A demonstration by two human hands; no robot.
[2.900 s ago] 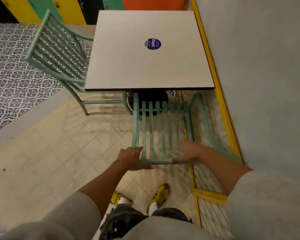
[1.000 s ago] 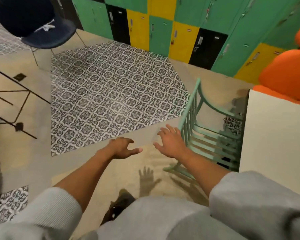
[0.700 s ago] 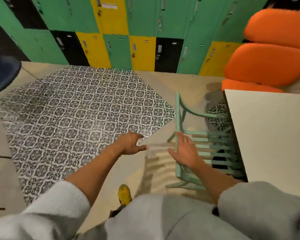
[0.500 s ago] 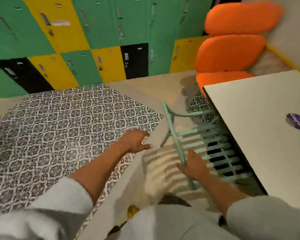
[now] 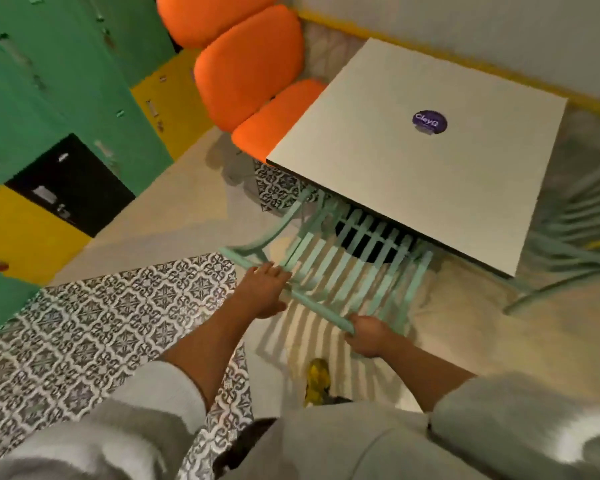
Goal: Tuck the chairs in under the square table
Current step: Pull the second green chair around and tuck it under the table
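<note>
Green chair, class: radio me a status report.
Left hand resting on green chair top rail, right hand gripping it. Seat partly under square table. No obstruction visible.
</note>
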